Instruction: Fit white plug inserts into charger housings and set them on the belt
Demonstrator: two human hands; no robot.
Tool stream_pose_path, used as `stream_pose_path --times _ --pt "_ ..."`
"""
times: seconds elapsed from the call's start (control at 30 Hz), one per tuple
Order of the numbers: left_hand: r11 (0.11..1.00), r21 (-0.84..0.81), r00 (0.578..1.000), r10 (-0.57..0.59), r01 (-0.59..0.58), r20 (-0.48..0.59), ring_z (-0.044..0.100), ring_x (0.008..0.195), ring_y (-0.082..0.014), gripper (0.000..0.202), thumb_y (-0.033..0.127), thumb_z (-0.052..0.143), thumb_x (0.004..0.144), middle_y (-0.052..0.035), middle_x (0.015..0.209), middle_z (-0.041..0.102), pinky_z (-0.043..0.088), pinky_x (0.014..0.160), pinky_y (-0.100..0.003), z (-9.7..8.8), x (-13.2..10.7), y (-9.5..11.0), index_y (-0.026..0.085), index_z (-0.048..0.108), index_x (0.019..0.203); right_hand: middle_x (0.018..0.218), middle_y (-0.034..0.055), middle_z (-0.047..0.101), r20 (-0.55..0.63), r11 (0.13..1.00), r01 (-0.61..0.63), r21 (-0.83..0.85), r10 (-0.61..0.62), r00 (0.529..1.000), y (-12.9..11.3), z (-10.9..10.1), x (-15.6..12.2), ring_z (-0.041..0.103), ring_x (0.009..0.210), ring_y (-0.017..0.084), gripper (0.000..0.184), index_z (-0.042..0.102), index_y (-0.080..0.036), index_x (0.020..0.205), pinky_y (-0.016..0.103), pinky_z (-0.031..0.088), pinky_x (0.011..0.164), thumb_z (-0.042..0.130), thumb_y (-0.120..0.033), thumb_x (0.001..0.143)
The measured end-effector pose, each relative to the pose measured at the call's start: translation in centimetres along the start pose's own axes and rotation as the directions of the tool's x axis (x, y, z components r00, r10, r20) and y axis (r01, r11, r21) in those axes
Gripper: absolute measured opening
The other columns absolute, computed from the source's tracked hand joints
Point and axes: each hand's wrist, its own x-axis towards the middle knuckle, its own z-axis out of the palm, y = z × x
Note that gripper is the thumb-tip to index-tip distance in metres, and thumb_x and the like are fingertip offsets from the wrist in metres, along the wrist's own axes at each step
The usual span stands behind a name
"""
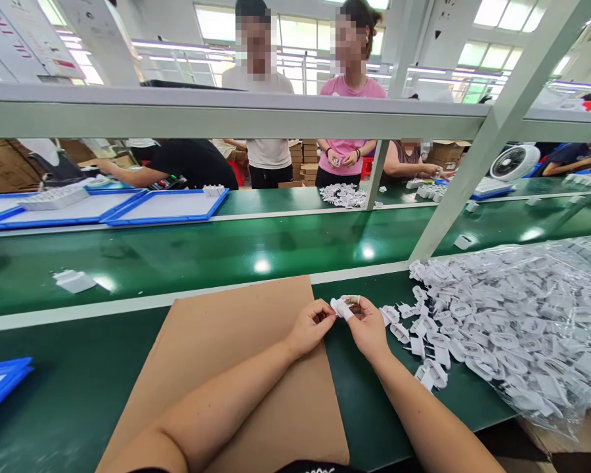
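Just past the right edge of the cardboard sheet (246,368), my two hands meet over the green bench. My right hand (367,325), with white coverings on its thumb and a finger, grips a small white plastic plug part (335,305), mostly hidden by the fingers. My left hand (311,325) pinches at the left side of the same part, its fingertips closed. Right beside my right hand lie loose white plug parts (416,345) with thin pins. They spill from a large heap in a clear plastic bag (517,322).
Beyond the bench runs a green conveyor belt (285,243) carrying a few white pieces (73,281). A metal post (453,190) slants up at the right. Blue-rimmed trays (170,205) sit across the belt, where several people stand or work. Another blue-edged tray (2,384) is at left.
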Motion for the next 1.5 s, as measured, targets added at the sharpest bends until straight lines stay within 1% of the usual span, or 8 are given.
stream_pose_path --times 0.17,0.43,0.57,0.73,0.83,1.13,1.33,1.5 --pt "1.0 0.008 1.0 -0.005 0.005 -0.015 0.053 0.071 -0.0142 0.019 0.033 0.068 0.085 -0.0027 0.076 0.062 0.042 0.069 -0.028 0.07 0.02 -0.27 0.017 0.067 0.074 0.096 0.0077 0.079 -0.013 0.999 0.008 -0.042 -0.009 1.0 0.1 0.16 -0.18 0.074 0.087 0.025 0.031 0.076 -0.023 0.095 0.038 0.058 0.078 0.077 -0.045 0.073" --pt "1.0 0.026 1.0 -0.003 0.004 -0.027 0.056 0.071 -0.0142 0.014 0.029 0.069 0.081 -0.003 0.076 0.065 0.043 0.067 -0.027 -0.04 0.09 -0.36 0.017 0.066 0.073 0.095 0.0074 0.08 -0.009 0.999 0.021 -0.04 -0.021 1.0 0.37 0.19 -0.1 0.074 0.085 0.024 0.03 0.076 -0.023 0.095 0.038 0.059 0.077 0.078 -0.045 0.074" --pt "0.999 0.025 0.998 -0.036 0.038 -0.042 0.057 0.07 -0.0145 0.017 0.033 0.071 0.081 -0.0042 0.077 0.067 0.044 0.065 -0.026 -0.31 0.11 -0.23 0.017 0.068 0.075 0.098 0.0077 0.08 -0.022 0.999 0.023 -0.03 -0.024 0.999 0.24 0.06 -0.04 0.074 0.086 0.024 0.031 0.076 -0.022 0.097 0.037 0.059 0.077 0.079 -0.045 0.075" --pt "1.0 0.002 1.0 0.007 -0.007 -0.001 0.057 0.072 -0.0149 0.027 0.042 0.073 0.086 -0.0052 0.079 0.066 0.045 0.067 -0.027 -0.36 -0.08 0.12 0.017 0.07 0.078 0.095 0.0073 0.08 -0.012 0.999 0.028 -0.039 -0.028 1.0 0.07 0.09 -0.18 0.073 0.085 0.023 0.029 0.076 -0.023 0.095 0.036 0.059 0.075 0.078 -0.043 0.075" --pt "0.999 0.024 0.999 0.035 -0.035 0.004 0.057 0.072 -0.0149 0.029 0.044 0.073 0.086 -0.0055 0.079 0.066 0.045 0.066 -0.027 -0.16 -0.2 0.14 0.017 0.07 0.075 0.096 0.0076 0.08 0.014 0.999 0.013 -0.034 -0.013 1.0 -0.05 0.16 -0.28 0.073 0.085 0.023 0.029 0.076 -0.022 0.094 0.036 0.058 0.074 0.078 -0.043 0.074" --pt "0.997 0.047 0.998 0.065 -0.065 0.021 0.058 0.072 -0.0152 0.028 0.041 0.07 0.089 -0.006 0.079 0.066 0.045 0.067 -0.027 -0.17 -0.25 0.13 0.017 0.07 0.074 0.094 0.0077 0.08 0.027 1.0 0.001 -0.029 -0.001 1.0 -0.21 0.23 -0.3 0.073 0.084 0.023 0.028 0.076 -0.022 0.093 0.036 0.058 0.074 0.078 -0.042 0.073" --pt "0.996 0.051 0.997 0.069 -0.07 0.017 0.059 0.073 -0.0158 0.024 0.036 0.07 0.088 -0.0057 0.078 0.067 0.046 0.069 -0.028 -0.17 -0.18 0.13 0.017 0.071 0.074 0.094 0.0074 0.08 0.018 0.999 0.01 -0.033 -0.01 1.0 -0.02 0.19 -0.21 0.073 0.083 0.023 0.028 0.076 -0.022 0.092 0.035 0.059 0.071 0.078 -0.042 0.073" --pt "0.995 0.053 0.996 0.08 -0.081 0.03 0.062 0.075 -0.0166 0.018 0.031 0.07 0.085 -0.0052 0.079 0.067 0.047 0.071 -0.029 -0.18 -0.08 0.23 0.018 0.071 0.072 0.094 0.0073 0.081 0.041 0.999 0.003 -0.05 0.0 0.999 -0.21 0.1 -0.26 0.074 0.083 0.023 0.027 0.077 -0.023 0.093 0.036 0.059 0.072 0.078 -0.04 0.073"
